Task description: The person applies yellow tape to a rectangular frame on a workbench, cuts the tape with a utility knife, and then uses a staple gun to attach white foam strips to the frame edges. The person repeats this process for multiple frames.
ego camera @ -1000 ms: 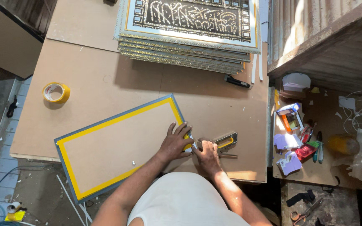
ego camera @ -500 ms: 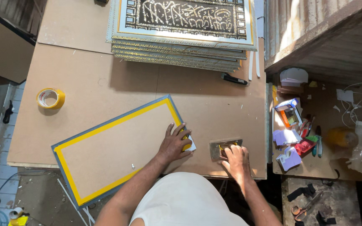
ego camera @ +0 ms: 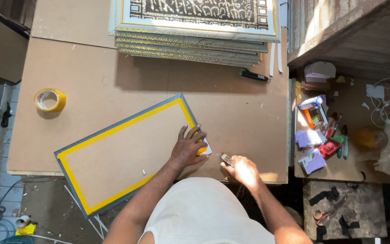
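Flat on the brown fibreboard table (ego camera: 127, 77), the rectangular backing board (ego camera: 123, 149) lies face down, its edges bound in glossy yellow tape. Its near corner is pinned by the left hand (ego camera: 188, 149), fingers spread, while the right hand (ego camera: 242, 169) is closed around a small metal tool (ego camera: 226, 159) just beside it.

We are seeing the left hand (ego camera: 188, 150) covering the near corner of the framed board (ego camera: 127, 151), and the small tool (ego camera: 226, 159) in the right hand (ego camera: 244, 170) is staying too small to identify. The stacked frames (ego camera: 195, 31) are running off the top edge.
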